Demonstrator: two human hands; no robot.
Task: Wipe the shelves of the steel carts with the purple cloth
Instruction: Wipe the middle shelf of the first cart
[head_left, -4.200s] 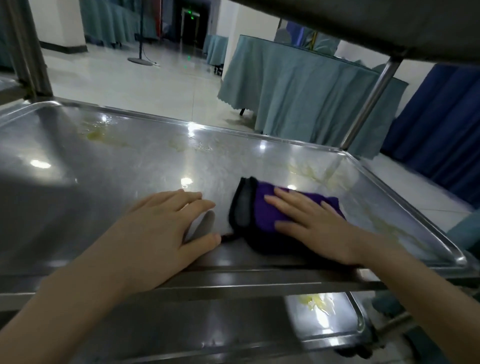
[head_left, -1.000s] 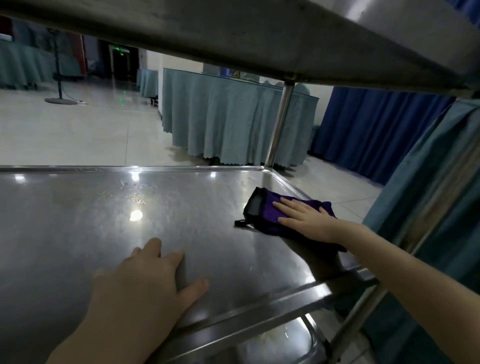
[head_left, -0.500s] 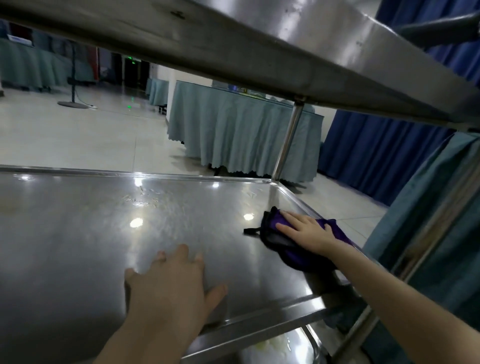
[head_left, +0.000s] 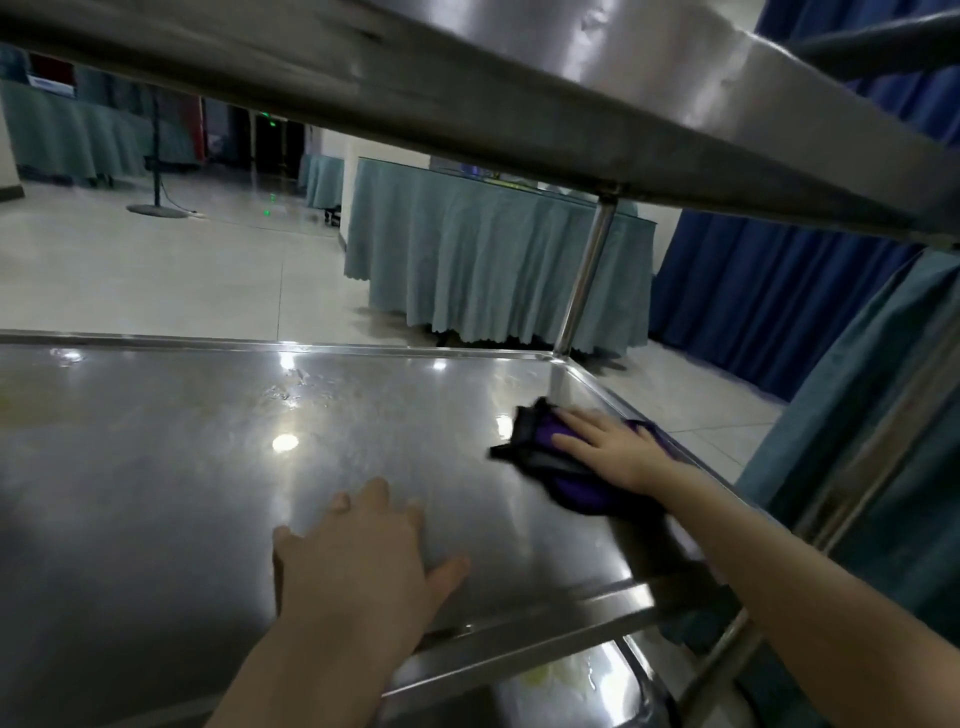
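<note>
The middle shelf (head_left: 218, 467) of the steel cart fills the lower view, shiny with light spots. A bunched purple cloth (head_left: 545, 457) with dark edging lies near the shelf's right rim. My right hand (head_left: 608, 447) presses flat on the cloth, fingers straight and pointing left. My left hand (head_left: 358, 566) rests flat on the bare shelf near the front rim, fingers spread. The lower shelf (head_left: 571, 680) shows below the front edge with a yellowish smear.
The upper shelf (head_left: 519, 104) hangs close overhead. An upright steel post (head_left: 584, 275) stands at the far right corner. A teal-skirted table (head_left: 493, 270) and blue curtains (head_left: 779, 301) stand beyond; teal fabric (head_left: 883, 415) hangs at the right.
The right hand has slid the cloth rightward along the shelf toward the right rim and far corner. The left hand stays planted near the front edge. The view has dropped under the upper shelf.
</note>
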